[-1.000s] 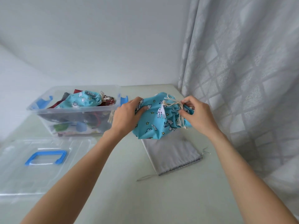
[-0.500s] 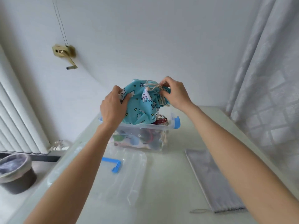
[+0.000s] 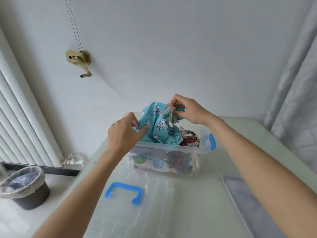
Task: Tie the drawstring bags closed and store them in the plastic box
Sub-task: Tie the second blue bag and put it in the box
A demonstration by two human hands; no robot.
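A turquoise drawstring bag (image 3: 159,127) with white unicorn prints sits in the top of the clear plastic box (image 3: 171,150), its neck tied with a cream cord (image 3: 169,111). My right hand (image 3: 187,109) pinches the bag's tied neck from the right. My left hand (image 3: 124,133) is at the bag's left side, fingers on the cloth near the box's left end. Several other tied bags fill the box below. A flat grey drawstring bag (image 3: 253,201) lies on the table at the right, partly under my right forearm.
The box's clear lid (image 3: 130,208) with a blue handle (image 3: 124,192) lies on the pale table in front of the box. A blue latch (image 3: 211,141) sticks out at the box's right end. A bin (image 3: 24,186) and a radiator (image 3: 20,121) stand left; a curtain (image 3: 298,83) hangs right.
Both hands carried the turquoise bag from the table's right side over to the box and lowered it into the top. My left hand's grip has loosened.
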